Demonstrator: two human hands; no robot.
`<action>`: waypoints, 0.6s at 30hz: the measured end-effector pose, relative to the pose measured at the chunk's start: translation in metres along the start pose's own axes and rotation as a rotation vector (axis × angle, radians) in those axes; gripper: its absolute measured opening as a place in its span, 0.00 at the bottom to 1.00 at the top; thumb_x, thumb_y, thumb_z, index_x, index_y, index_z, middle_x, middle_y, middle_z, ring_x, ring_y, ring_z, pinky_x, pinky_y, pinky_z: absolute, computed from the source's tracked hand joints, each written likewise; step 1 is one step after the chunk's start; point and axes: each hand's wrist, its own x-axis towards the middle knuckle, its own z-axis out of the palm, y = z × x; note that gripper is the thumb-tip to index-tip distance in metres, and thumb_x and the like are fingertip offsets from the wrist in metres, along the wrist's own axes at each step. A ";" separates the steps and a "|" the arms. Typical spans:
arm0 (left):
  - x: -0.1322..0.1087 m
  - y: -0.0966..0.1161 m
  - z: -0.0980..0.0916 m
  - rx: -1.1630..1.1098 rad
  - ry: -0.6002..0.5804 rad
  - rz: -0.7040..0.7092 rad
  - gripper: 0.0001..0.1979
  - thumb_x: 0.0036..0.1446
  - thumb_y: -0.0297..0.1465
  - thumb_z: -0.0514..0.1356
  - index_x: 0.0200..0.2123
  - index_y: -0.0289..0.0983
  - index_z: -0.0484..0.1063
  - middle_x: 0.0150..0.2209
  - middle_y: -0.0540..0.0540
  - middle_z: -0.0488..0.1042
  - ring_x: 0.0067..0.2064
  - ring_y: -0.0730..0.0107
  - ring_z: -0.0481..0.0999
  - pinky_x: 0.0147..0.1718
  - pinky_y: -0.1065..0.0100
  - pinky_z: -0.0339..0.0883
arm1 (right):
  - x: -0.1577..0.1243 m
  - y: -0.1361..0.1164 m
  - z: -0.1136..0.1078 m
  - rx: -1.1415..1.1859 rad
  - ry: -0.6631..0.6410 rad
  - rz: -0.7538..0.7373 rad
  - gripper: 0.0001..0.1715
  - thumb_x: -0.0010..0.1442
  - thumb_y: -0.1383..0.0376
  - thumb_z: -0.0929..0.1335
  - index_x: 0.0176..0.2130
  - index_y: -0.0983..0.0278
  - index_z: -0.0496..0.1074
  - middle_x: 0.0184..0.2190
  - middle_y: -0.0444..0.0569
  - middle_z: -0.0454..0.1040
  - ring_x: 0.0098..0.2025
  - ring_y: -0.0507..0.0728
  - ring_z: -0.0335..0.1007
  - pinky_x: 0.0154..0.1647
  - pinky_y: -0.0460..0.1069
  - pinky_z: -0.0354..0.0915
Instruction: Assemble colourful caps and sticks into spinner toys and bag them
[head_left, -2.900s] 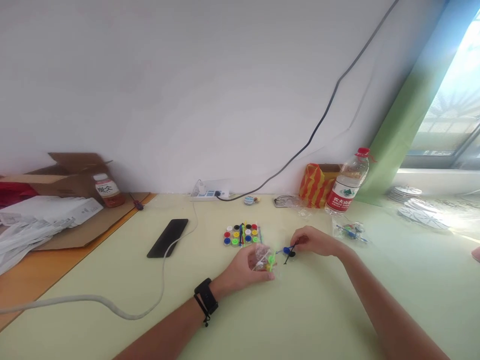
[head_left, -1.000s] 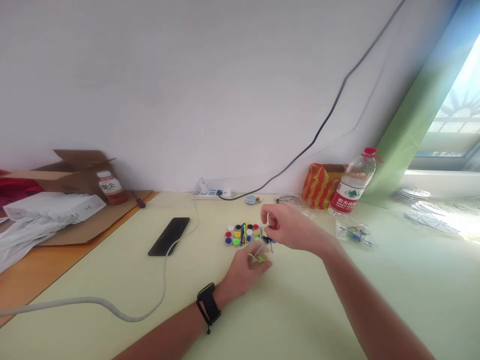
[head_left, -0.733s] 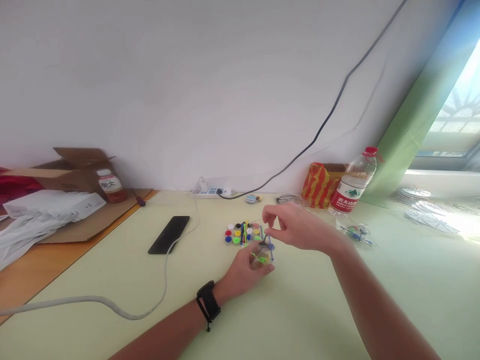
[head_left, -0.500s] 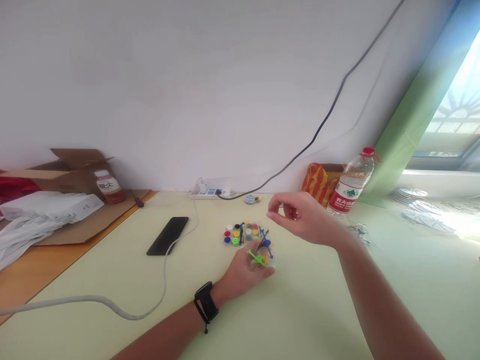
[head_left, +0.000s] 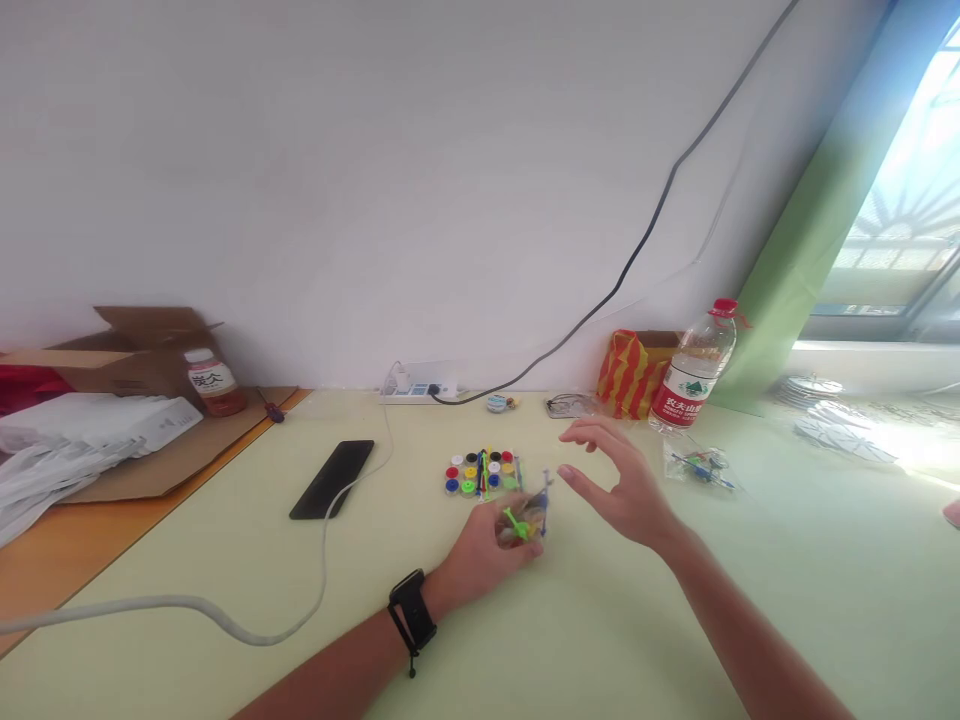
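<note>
Left hand (head_left: pixel 484 550) rests low on the table (head_left: pixel 615 640), fingers curled tight around a small clear bag (head_left: pixel 521 520) of coloured plastic bits. A green piece and a blue stick poke out of the bag's top; the rest of the contents is too blurred to sort. Black watch (head_left: pixel 411 605) on the left wrist.

Right hand (head_left: pixel 619 480) hangs just right of the bag, fingers spread and loose, palm turned toward the left hand, holding nothing. It does not touch the bag; a small gap shows between fingertips and the blue stick.

Just beyond the bag, toward the wall: a flat set of coloured round caps (head_left: pixel 482 471) in rows, red, blue, yellow, green, black and white, with thin sticks lying across the middle. The set is near the left hand but apart from it.

Right of the right hand, a second clear bag (head_left: pixel 697 465) of small parts lies flat on the table. Behind it a water bottle (head_left: pixel 688 380) with a red cap and red label stands upright, beside a striped orange pouch (head_left: pixel 626 375).

Left side: a black phone (head_left: pixel 332 478) lies face down, with a grey cable (head_left: pixel 225 615) running past it toward a power strip (head_left: pixel 420 388) at the wall. Further left, a small brown drink bottle (head_left: pixel 206 382) stands before a cardboard box (head_left: pixel 127 350), with white packaging (head_left: pixel 82 430) beside it.
</note>
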 end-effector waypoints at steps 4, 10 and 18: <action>0.004 0.001 -0.003 -0.022 0.071 0.069 0.28 0.47 0.33 0.75 0.52 0.39 0.76 0.52 0.38 0.78 0.53 0.53 0.76 0.47 0.61 0.74 | -0.013 0.022 0.012 0.096 -0.220 0.209 0.24 0.62 0.52 0.71 0.53 0.58 0.68 0.46 0.52 0.75 0.42 0.59 0.72 0.44 0.54 0.70; 0.011 0.005 -0.006 -0.125 0.089 0.046 0.26 0.43 0.36 0.77 0.44 0.34 0.75 0.38 0.44 0.79 0.39 0.65 0.77 0.40 0.67 0.71 | -0.017 0.034 0.022 0.260 -0.709 0.298 0.24 0.64 0.47 0.66 0.31 0.63 0.74 0.26 0.45 0.72 0.29 0.53 0.65 0.31 0.48 0.63; 0.010 -0.007 -0.006 -0.065 0.108 -0.006 0.33 0.48 0.38 0.75 0.56 0.36 0.72 0.41 0.43 0.80 0.40 0.63 0.79 0.39 0.65 0.72 | -0.019 0.049 0.024 0.087 -0.639 0.249 0.19 0.65 0.54 0.66 0.30 0.64 0.77 0.28 0.47 0.75 0.29 0.54 0.65 0.32 0.49 0.61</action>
